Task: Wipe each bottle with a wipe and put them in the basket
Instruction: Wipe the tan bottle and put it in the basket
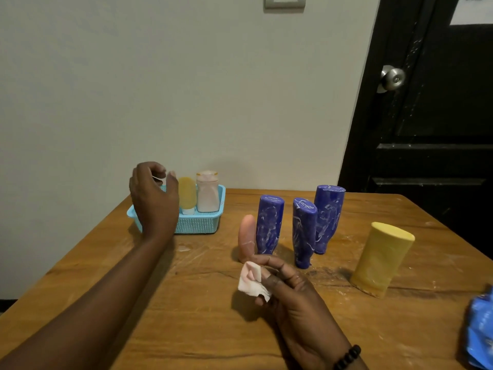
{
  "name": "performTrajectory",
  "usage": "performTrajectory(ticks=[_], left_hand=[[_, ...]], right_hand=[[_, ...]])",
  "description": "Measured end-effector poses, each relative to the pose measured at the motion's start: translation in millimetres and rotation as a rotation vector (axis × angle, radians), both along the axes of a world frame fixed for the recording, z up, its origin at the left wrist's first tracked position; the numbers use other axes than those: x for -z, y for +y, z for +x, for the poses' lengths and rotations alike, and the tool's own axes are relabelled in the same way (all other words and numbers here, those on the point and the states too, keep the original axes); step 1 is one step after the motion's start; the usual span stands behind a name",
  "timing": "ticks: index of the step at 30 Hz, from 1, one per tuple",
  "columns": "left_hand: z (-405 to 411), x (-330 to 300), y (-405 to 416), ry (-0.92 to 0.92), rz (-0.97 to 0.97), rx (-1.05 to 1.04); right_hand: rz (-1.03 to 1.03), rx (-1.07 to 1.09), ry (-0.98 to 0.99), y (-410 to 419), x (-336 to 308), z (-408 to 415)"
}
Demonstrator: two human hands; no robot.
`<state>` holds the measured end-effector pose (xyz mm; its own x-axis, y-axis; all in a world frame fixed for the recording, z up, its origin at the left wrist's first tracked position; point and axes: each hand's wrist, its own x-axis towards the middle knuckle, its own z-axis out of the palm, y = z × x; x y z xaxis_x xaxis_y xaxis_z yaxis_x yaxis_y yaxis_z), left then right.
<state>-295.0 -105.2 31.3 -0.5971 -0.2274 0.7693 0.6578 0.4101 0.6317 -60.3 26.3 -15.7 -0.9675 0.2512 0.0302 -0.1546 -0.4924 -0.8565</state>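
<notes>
A light blue basket (pixel 198 224) stands at the table's back left, holding a small yellow bottle (pixel 187 194) and a pale pink bottle (pixel 207 193), both upright. My left hand (pixel 154 198) hovers over the basket's left side with loosely curled fingers and holds nothing I can see. My right hand (pixel 290 289) pinches a crumpled white wipe (pixel 252 281) near the table's middle. Just beyond it stand a slim pink bottle (pixel 246 237) and three blue bottles (pixel 269 224) (pixel 304 232) (pixel 328 217), caps down. A large yellow bottle (pixel 381 259) stands to the right.
The wooden table (pixel 186 316) shows pale smears and scratches. A blue wipe packet (pixel 480 327) lies at its right edge. A black door (pixel 432 129) with a metal knob (pixel 392 78) is behind on the right, and a plain wall behind the basket.
</notes>
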Motion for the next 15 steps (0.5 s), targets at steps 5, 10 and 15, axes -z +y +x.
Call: performTrajectory(ticks=[5, 10, 15], left_hand=[[71, 25, 10, -0.174, -0.265, 0.373], [73, 26, 7, -0.626, -0.520, 0.863], [74, 18, 18, -0.772, -0.476, 1.006]], right_hand=[[-0.118, 0.066, 0.059, 9, -1, 4], [-0.254, 0.129, 0.089, 16, -2, 13], [-0.302, 0.160, 0.067, 19, -1, 16]])
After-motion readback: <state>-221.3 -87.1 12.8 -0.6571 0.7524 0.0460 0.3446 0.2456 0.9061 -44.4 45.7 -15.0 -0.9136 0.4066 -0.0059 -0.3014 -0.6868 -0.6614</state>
